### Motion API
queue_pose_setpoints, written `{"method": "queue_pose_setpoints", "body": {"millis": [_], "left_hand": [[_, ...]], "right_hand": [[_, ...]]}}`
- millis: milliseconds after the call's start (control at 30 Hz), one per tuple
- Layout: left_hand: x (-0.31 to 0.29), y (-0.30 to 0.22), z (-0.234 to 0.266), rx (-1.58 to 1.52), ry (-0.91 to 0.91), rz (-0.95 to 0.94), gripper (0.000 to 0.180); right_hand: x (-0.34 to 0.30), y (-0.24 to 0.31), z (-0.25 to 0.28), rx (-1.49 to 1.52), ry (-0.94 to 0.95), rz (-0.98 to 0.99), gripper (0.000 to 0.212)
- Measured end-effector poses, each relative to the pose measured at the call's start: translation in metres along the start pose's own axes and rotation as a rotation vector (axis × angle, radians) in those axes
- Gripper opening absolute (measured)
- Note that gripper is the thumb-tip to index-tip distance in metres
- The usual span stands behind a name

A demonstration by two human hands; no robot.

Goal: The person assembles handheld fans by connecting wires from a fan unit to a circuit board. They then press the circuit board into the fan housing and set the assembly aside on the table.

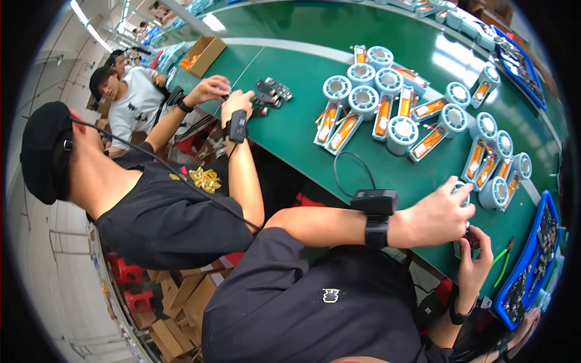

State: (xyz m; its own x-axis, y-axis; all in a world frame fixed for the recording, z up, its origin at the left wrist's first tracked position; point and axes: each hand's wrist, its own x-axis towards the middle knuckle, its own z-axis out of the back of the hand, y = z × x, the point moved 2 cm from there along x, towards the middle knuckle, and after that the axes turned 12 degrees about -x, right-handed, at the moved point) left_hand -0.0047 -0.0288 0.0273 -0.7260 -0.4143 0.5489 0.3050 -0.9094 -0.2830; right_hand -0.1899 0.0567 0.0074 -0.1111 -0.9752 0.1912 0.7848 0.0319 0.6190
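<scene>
My left hand (440,216) reaches over the near edge of the green table (290,133), its fingers closed on a round pale-blue and white unit (463,189). A black band with a small box sits on that wrist. Just below, my right hand (476,266) pinches a small dark part (469,242) close to the left hand. Beyond them lie several more round units with orange packs and red wires (387,109). Green-handled cutters (502,261) lie beside my right hand.
A blue tray of small dark parts (528,254) stands at the right, and another blue tray (520,63) at the far edge. A person in a black cap (45,151) handles dark parts (273,91) at my left. A cardboard box (203,55) stands further along.
</scene>
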Motion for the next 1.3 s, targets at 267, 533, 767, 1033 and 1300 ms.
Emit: {"method": "queue_pose_setpoints", "body": {"millis": [267,533,767,1033,1300], "left_hand": [[-0.016,0.013,0.004,-0.227,-0.24,-0.086,0.01],[-0.024,0.025,0.005,-0.231,-0.193,-0.034,0.011],[-0.018,0.009,0.0,-0.124,-0.289,-0.034,0.012],[-0.008,0.006,0.009,-0.083,-0.151,-0.06,0.013],[-0.012,0.008,0.003,-0.143,-0.222,-0.029,0.01]], "right_hand": [[0.003,0.028,-0.012,0.071,-0.143,-0.057,0.036],[0.003,0.045,-0.014,-0.166,-0.191,0.028,0.039],[0.004,0.028,-0.004,-0.119,-0.116,0.032,0.043],[0.017,0.007,0.006,0.11,0.111,0.074,0.04],[0.017,0.026,0.007,-0.121,0.073,0.218,0.039]]}}
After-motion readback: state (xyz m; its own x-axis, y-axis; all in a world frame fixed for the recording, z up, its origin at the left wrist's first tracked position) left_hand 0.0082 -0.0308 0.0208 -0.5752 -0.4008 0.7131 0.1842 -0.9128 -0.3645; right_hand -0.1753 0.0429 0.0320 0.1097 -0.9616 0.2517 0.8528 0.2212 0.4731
